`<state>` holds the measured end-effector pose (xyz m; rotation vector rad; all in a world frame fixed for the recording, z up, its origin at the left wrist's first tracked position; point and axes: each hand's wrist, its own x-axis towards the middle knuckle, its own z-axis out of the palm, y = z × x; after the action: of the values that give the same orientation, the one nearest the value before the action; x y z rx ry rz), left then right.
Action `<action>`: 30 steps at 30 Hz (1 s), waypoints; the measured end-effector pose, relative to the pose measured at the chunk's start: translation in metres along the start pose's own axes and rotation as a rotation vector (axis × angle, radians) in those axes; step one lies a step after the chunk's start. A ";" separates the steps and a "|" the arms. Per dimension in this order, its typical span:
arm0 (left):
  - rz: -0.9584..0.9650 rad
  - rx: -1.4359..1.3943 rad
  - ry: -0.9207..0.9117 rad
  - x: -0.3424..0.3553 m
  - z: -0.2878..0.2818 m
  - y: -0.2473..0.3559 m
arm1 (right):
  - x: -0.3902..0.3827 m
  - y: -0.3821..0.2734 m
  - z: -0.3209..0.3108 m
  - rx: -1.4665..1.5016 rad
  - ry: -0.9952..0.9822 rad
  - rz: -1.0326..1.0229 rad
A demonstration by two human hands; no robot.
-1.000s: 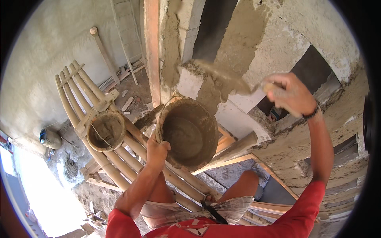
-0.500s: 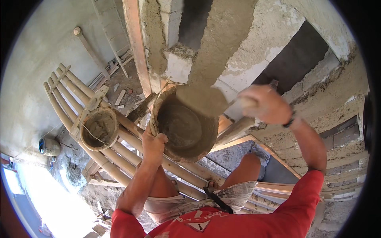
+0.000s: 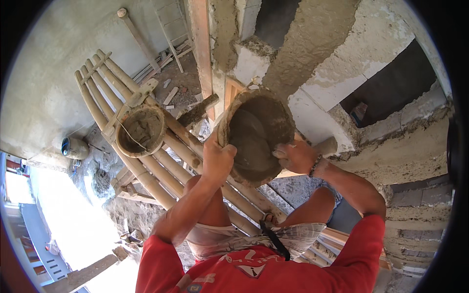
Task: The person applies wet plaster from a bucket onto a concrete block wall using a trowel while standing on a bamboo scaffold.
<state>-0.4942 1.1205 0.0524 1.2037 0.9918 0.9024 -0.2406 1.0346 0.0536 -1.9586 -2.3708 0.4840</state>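
A mortar-caked bucket [image 3: 228, 115] is tilted in front of me, with wet grey mortar [image 3: 251, 139] inside. My left hand [image 3: 218, 155] is closed around its left rim. At the bucket's right side, my right hand [image 3: 297, 157] is closed on a trowel whose handle the fingers hide. Its blade is down in the bucket and hard to tell from the mortar. A second bucket [image 3: 141, 132], also crusted and holding some mortar, stands to the left on the bamboo platform [image 3: 161, 180].
The wall [image 3: 312, 36] ahead is part plastered, part bare block, with a dark opening [image 3: 391, 83] at right; a small object [image 3: 359, 111] lies on its ledge. A wooden post [image 3: 200, 53] rises beside it. At far left stands a drum [image 3: 74, 148]. Rubble lies below the bamboo poles.
My right hand has come down and left from beside the wall to the bucket, bringing the trowel into it. My left hand keeps its grip on the rim. The view has shifted.
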 end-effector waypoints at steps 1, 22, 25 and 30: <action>-0.020 -0.010 -0.020 0.002 0.003 0.001 | -0.002 0.004 0.003 0.060 -0.016 0.006; 0.016 -0.221 0.114 0.016 -0.016 -0.002 | -0.063 -0.063 -0.310 0.263 0.297 -0.015; -0.009 -0.234 0.086 0.015 -0.021 0.001 | -0.060 -0.052 -0.341 0.325 0.337 0.136; 0.048 -0.205 0.056 0.015 -0.018 -0.010 | -0.076 -0.024 -0.418 -0.163 0.832 0.274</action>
<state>-0.5060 1.1389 0.0391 1.0367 0.8944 1.0541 -0.1565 1.0489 0.4700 -1.9939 -1.6626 -0.4659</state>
